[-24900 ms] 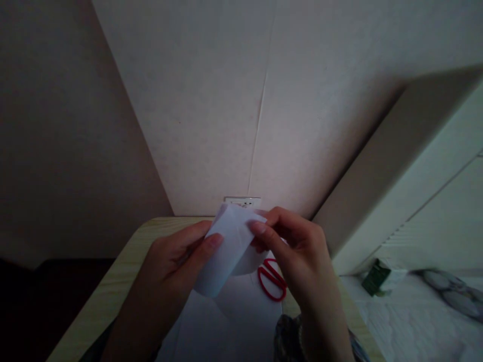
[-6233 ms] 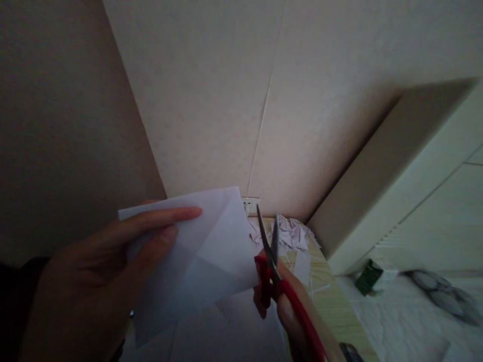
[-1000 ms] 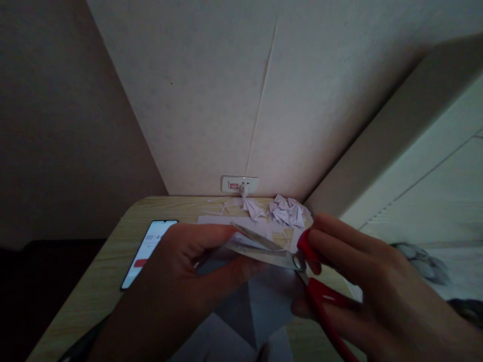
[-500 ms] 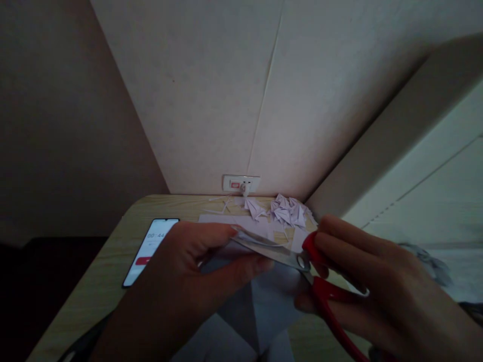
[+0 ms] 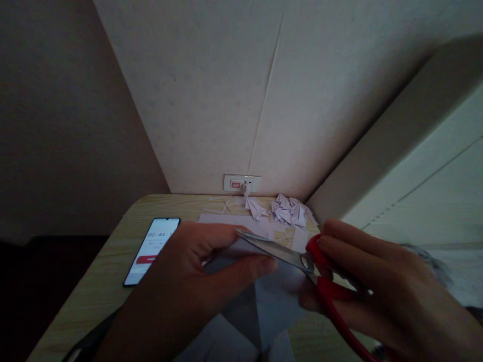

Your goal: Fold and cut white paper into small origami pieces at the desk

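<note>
My left hand (image 5: 188, 271) pinches a folded white paper (image 5: 264, 306) between thumb and fingers, holding it above the wooden table (image 5: 101, 281). My right hand (image 5: 377, 291) grips red-handled scissors (image 5: 324, 291), fingers through the loops. The steel blades (image 5: 271, 249) are nearly closed and reach leftward along the paper's top edge, right beside my left fingertips. Part of the paper hangs down below the hands.
A phone (image 5: 153, 249) with a lit timer screen lies on the table's left. A pile of small folded paper pieces (image 5: 289, 211) and flat sheets (image 5: 234, 221) sits at the back by a wall socket (image 5: 241, 182). A white cabinet (image 5: 426, 171) stands at the right.
The scissor blades have closed together along the paper's edge over the last second. Both hands have shifted slightly right and down.
</note>
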`<control>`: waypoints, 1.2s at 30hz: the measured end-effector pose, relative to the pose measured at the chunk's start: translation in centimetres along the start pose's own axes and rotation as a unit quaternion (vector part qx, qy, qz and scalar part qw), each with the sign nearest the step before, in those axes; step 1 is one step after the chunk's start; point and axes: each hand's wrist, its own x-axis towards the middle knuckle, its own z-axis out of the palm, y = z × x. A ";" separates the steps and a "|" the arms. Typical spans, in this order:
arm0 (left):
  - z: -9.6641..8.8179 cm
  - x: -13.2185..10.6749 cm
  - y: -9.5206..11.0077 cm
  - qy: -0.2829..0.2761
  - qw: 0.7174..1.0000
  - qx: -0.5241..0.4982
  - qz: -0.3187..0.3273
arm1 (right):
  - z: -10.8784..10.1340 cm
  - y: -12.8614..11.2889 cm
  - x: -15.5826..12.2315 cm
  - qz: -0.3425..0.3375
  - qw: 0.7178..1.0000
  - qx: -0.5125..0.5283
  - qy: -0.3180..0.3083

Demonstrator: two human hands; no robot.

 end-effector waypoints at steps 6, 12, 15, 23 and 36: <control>-0.5 0.1 0.2 -0.028 0.999 0.001 -0.032 | -0.1 0.4 0.1 -0.010 0.999 -0.011 0.032; -1.0 0.3 0.1 -0.014 0.999 0.023 -0.019 | -0.5 0.9 0.1 -0.017 0.996 -0.025 0.084; -1.1 0.5 0.0 -0.021 0.999 0.024 -0.010 | -0.4 0.9 0.0 -0.017 0.997 -0.019 0.076; -1.5 0.3 -0.2 -0.014 1.000 0.021 0.018 | -1.2 0.7 -1.0 0.019 0.998 -0.026 0.051; -0.7 -0.3 0.5 0.069 0.997 0.026 -0.008 | 0.0 -0.5 -0.3 0.011 0.997 -0.075 0.019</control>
